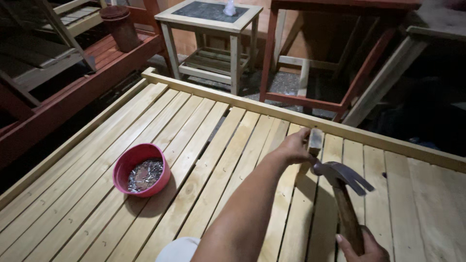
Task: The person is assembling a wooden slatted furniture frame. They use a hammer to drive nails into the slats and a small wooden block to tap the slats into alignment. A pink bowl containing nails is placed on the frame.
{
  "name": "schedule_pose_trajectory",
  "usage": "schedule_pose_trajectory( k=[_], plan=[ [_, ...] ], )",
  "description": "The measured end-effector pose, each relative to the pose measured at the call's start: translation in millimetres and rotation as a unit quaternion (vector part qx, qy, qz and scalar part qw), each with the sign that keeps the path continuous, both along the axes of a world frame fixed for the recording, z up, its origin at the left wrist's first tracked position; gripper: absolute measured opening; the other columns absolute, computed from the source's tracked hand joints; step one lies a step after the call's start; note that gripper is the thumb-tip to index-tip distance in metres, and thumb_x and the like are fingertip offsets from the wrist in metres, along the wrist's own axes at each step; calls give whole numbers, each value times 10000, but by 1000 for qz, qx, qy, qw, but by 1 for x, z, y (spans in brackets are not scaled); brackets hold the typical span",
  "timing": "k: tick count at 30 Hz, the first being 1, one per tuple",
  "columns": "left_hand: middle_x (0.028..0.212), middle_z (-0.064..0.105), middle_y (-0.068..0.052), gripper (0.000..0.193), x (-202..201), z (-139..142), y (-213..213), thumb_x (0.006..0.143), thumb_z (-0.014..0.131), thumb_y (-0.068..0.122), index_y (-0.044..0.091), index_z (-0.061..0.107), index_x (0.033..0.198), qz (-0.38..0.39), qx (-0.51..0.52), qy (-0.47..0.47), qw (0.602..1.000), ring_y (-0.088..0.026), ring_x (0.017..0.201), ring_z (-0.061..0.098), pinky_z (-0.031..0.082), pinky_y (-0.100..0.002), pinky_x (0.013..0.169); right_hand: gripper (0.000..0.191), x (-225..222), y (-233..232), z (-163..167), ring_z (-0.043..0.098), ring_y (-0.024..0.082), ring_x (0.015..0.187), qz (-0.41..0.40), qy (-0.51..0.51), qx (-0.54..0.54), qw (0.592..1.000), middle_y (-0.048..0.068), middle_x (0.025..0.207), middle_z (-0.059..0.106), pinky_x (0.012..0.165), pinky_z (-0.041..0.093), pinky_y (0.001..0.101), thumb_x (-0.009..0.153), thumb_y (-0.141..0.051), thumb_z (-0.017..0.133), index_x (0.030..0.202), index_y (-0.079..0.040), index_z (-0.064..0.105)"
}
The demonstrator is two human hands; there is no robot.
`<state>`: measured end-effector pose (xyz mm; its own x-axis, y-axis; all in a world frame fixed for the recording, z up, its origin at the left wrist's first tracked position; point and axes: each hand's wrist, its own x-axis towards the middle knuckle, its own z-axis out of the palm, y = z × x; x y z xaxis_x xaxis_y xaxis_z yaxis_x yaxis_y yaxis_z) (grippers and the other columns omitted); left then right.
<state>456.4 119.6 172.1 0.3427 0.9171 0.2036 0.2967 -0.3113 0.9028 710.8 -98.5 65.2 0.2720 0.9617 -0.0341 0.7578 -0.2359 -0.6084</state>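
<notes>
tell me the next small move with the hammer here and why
Probably a short, light tap. The left hand steadies a small wooden block upright on the slats, and the claw hammer in the right hand has its head right beside the block, close to the fingers, so a gentle strike looks safest.

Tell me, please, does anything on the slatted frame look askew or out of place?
One dark gap between slats, beyond the pink bowl, looks wider than the rest. Nails stay inside the bowl; nothing else stands out.
</notes>
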Motion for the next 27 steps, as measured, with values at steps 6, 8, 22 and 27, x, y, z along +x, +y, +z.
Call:
schedule_pose_trajectory(
  k=[6,8,22,27],
  plan=[
    [1318,690,-133,1063,2,7,-6,466,990,167,79,527,1419,-1,-9,-1,1000,-274,1235,656,538,-369,1023,437,-21,-7,87,752,293,658,-71,54,-2,996,218,808,727,683,625,434,926,-326,780,1213,-22,652],
    [1322,674,-134,1081,2,12,-10,470,1002,166,87,503,1426,17,-16,33,999,-279,1241,641,527,-368,1033,416,-30,-3,111,712,267,609,-62,98,40,992,194,763,718,609,621,430,938,-329,732,1197,-30,604],
    [1351,653,-122,1070,6,16,-20,472,991,119,111,501,1424,16,-35,15,999,-282,1267,616,497,-364,1064,401,-62,-6,182,654,235,567,7,83,33,996,122,651,642,549,572,444,960,-426,681,1136,-81,577],
    [1309,687,-133,989,3,14,-21,478,987,121,88,550,1365,10,-9,6,1000,-284,1239,643,521,-371,1037,373,-75,-3,184,650,213,535,10,47,5,999,88,645,639,533,555,416,957,-407,682,1118,-86,579]
  ],
)
